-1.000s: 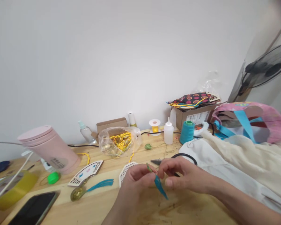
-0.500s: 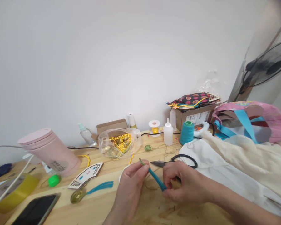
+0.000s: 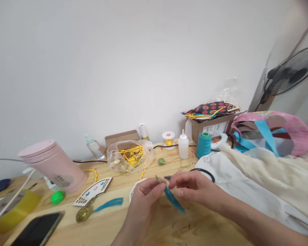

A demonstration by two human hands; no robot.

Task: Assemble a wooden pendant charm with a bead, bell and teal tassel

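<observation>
Tabletop (image 3: pixel 200 232): pale unpainted wood, matt, grain visible, dark scuffs on the surface. Teal tassel (image 3: pixel 172 201): fine fibre strands, faint sheen. Pink tumbler (image 3: pixel 52 167): smooth, satin finish, apparently plastic. Dropper bottle (image 3: pixel 183 146): translucent white plastic, smooth. Thread cone (image 3: pixel 203 145): teal thread, matt, tightly wound. Carton (image 3: pixel 210 131): brown cardboard, matt, with a paper label. Bag (image 3: pixel 130 156): clear plastic, glossy, crinkled. Fretwork fan (image 3: pixel 92 191): thin pale wood, printed face. Phone (image 3: pixel 37 229): dark glossy screen. Drape (image 3: pixel 267 177): cream cloth, soft, matt, creased.
</observation>
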